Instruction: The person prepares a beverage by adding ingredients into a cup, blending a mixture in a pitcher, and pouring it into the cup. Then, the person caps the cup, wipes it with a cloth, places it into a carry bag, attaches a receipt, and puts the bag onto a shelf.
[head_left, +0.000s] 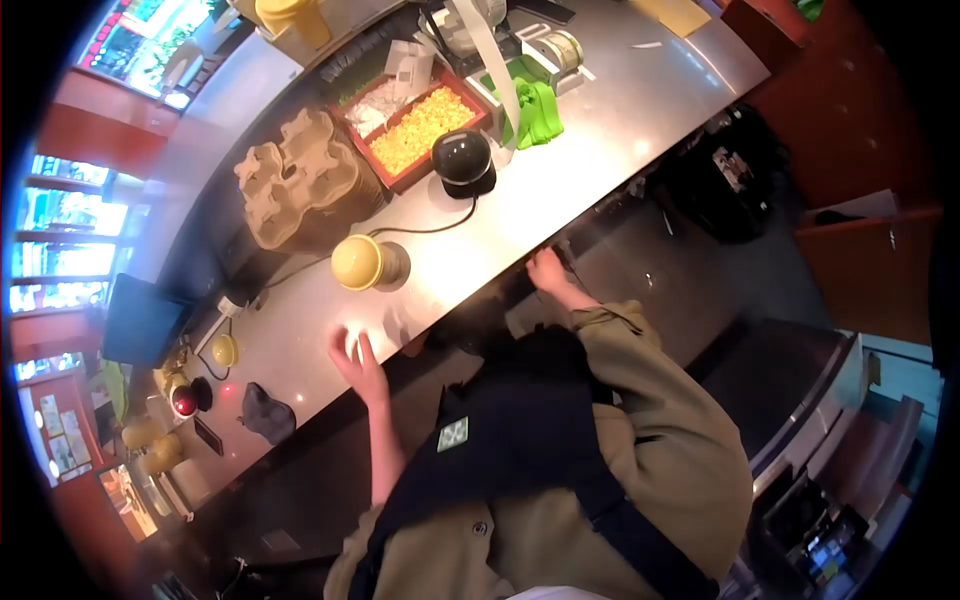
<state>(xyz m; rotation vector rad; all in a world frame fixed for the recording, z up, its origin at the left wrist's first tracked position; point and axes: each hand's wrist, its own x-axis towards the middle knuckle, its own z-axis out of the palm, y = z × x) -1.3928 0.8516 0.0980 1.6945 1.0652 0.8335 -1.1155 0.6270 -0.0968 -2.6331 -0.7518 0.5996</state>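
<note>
My left hand [360, 368] is at the front edge of the metal counter [440, 280], fingers spread and holding nothing. Nearest to it stands a cup with a yellow domed top [357, 263], apart from the fingers. My right hand [545, 270] is at the counter's front edge, over the dark space below it. Its fingers look curled; whatever they grip is too dark to make out. Beyond the cup, a black rounded device on a stand [463, 160] trails a cable across the counter.
Stacked cardboard cup carriers [300, 180] stand behind the cup. A red divided box [425, 132] holds small yellow pieces and pale packets. Farther back are a green cloth [535, 110] and a label roll [560, 50]. A dark grey cloth [267, 413] lies at left; a black bag [720, 175] is at right.
</note>
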